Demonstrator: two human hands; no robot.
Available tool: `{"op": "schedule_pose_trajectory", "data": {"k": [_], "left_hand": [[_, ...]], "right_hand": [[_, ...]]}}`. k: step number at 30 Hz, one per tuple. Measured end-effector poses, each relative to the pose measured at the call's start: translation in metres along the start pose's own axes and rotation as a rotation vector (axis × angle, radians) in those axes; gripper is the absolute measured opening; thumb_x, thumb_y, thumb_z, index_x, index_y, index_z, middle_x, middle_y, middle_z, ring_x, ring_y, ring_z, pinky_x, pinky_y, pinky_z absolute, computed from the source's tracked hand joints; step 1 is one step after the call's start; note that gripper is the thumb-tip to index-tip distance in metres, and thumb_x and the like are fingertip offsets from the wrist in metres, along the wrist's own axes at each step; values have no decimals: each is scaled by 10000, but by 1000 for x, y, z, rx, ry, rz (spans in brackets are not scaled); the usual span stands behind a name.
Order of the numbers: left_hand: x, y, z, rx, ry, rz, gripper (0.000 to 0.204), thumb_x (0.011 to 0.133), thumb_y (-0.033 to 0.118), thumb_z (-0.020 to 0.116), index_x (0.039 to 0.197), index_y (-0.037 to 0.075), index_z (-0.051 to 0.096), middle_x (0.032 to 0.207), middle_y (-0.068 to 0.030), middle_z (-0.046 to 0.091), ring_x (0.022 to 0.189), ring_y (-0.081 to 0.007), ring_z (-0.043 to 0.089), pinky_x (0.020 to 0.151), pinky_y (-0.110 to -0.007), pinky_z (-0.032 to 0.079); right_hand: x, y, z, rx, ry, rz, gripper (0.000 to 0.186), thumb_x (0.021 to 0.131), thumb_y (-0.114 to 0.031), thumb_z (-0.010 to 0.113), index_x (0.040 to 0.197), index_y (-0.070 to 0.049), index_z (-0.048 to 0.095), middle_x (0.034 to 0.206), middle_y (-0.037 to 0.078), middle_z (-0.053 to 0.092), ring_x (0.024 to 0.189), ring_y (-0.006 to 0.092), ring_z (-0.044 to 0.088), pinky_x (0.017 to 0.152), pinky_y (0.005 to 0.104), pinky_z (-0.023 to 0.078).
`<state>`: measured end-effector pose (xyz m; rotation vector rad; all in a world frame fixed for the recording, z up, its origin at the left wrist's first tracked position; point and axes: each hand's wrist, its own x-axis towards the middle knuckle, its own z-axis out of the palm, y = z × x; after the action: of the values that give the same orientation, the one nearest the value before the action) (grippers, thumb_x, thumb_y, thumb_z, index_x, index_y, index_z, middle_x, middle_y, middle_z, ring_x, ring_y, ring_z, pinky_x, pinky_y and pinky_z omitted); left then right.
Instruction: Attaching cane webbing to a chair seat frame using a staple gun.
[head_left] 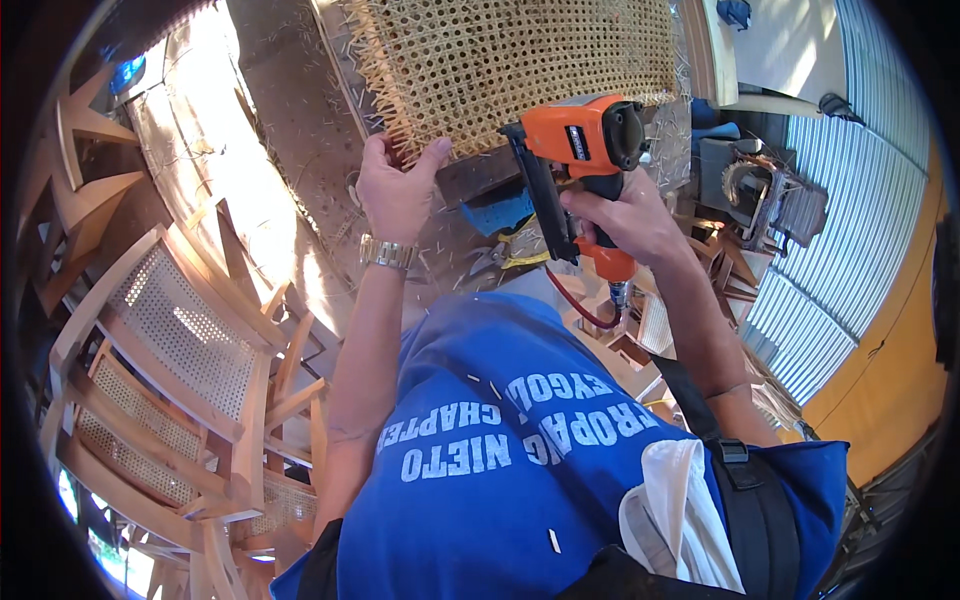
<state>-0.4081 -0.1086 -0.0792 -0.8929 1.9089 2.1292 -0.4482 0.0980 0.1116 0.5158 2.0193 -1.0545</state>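
Note:
A sheet of woven cane webbing point(530, 60) lies over a wooden frame point(480, 175) on the workbench, its loose strand ends fringing the left side. My left hand point(397, 190), with a metal watch on the wrist, pinches the near left corner of the webbing between thumb and fingers. My right hand point(635, 215) is wrapped round the grip of an orange and black pneumatic stapler point(575, 135). The stapler's nose is just above the near edge of the webbing; whether it touches I cannot tell. A red air hose point(580, 315) runs from the stapler's handle.
Pliers point(488, 258), a yellow-handled tool point(525, 260) and a blue piece point(497, 212) lie near the bench's front. Wooden chairs with cane panels point(190, 330) crowd the left. Scraps of cane litter the bench point(290, 90). A corrugated metal wall point(830, 280) stands at right.

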Motion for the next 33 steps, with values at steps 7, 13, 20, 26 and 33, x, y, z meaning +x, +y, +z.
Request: {"op": "schedule_pose_trajectory", "data": {"k": [7, 13, 20, 26, 33], "left_hand": [[-1, 7, -2, 63, -6, 10, 549, 794, 329, 916, 1103, -27, 635, 888, -78, 751, 767, -118, 686, 710, -289, 554], [0, 0, 0, 62, 1, 23, 565, 785, 344, 918, 1106, -26, 637, 882, -83, 753, 759, -132, 690, 713, -304, 559], [2, -4, -1, 38, -14, 31, 607, 788, 336, 914, 1160, -45, 624, 930, -105, 757, 797, -146, 698, 746, -311, 568], [2, -4, -2, -19, -42, 21, 604, 808, 302, 906, 1200, -53, 613, 945, -92, 749, 806, -133, 692, 745, -295, 564], [2, 5, -16, -192, -206, -98, 478, 891, 183, 833, 1226, -44, 578, 975, -66, 722, 786, -80, 659, 679, -246, 549]], "right_hand": [[4, 0, 14, 19, -15, -7, 153, 910, -123, 736, 1027, -33, 693, 669, 8, 617, 576, 97, 608, 563, 283, 497], [15, 11, 23, -31, -29, 29, 183, 917, -100, 714, 1085, -45, 665, 713, 0, 615, 587, 96, 605, 580, 283, 500], [17, 2, 28, -101, -20, 66, 133, 903, -69, 700, 1024, -59, 646, 713, -6, 609, 599, 92, 610, 583, 289, 501], [1, -4, 30, -25, -15, 27, 88, 894, -76, 707, 963, -39, 668, 679, 1, 626, 578, 95, 616, 557, 282, 497], [-4, -11, 37, 12, -7, -1, 128, 894, -86, 716, 1000, -27, 675, 686, 4, 637, 569, 88, 614, 538, 280, 496]]}}
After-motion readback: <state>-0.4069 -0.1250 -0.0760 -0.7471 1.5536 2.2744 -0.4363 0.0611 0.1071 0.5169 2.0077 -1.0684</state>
